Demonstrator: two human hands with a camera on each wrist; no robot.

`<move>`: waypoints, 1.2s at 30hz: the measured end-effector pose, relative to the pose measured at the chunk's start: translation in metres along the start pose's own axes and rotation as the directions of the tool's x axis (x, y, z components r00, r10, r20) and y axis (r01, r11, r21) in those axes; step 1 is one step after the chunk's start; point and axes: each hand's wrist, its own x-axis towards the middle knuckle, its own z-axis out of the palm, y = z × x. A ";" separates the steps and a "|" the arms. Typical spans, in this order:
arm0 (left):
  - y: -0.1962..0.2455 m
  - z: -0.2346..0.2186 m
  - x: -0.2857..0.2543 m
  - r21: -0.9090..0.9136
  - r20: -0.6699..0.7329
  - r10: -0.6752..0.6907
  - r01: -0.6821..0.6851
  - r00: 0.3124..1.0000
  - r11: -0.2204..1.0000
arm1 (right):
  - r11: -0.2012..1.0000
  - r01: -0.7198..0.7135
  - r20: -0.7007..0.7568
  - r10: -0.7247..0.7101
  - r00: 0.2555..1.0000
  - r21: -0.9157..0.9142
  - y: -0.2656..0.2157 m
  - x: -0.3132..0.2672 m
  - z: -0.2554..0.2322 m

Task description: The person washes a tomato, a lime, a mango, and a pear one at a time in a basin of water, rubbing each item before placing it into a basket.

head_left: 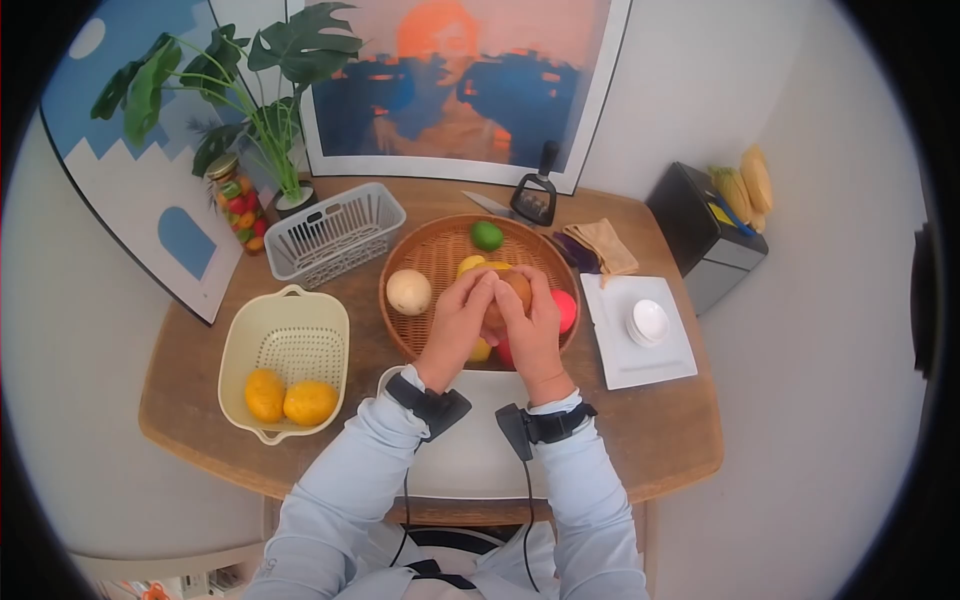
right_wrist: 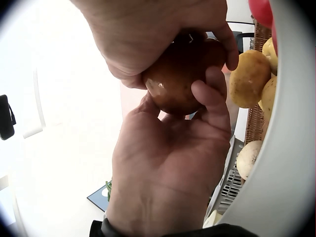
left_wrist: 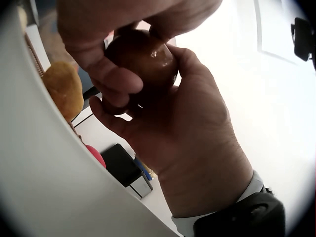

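Observation:
A glossy brown round fruit or vegetable (left_wrist: 148, 59) is held between both hands, over the near part of a round wicker basket (head_left: 440, 235). My left hand (head_left: 459, 325) grips it from the left, its fingers curled about it in the left wrist view. From the other side my right hand (head_left: 533, 335) holds it, with fingers bent round its surface (right_wrist: 180, 74) in the right wrist view. Inside the basket lie a green lime-like fruit (head_left: 487, 236), a pale round vegetable (head_left: 408, 292), yellow potato-like pieces (right_wrist: 250, 79) and a red round one (head_left: 566, 311).
Below the forearms lies a white tray (head_left: 470, 450). To the left stand a cream colander (head_left: 285, 340) with two yellow fruits and a grey basket (head_left: 335, 235). A knife (head_left: 487, 203) and black-handled tool (head_left: 535, 195) are behind; a white plate (head_left: 650, 370) with small bowls is right.

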 end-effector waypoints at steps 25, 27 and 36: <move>0.004 -0.001 0.000 -0.207 -0.012 -0.097 0.092 0.995 0.974 | 0.968 0.181 0.042 -0.177 0.983 -0.172 -0.014 -0.001 -0.003; 0.003 0.001 0.000 -0.176 -0.027 -0.058 0.052 0.998 0.983 | 0.992 0.028 0.045 -0.022 0.999 -0.120 0.003 -0.003 -0.003; 0.007 -0.009 -0.001 -0.220 0.012 -0.093 0.093 0.996 0.971 | 0.965 0.194 0.057 -0.186 0.981 -0.178 -0.014 -0.002 -0.003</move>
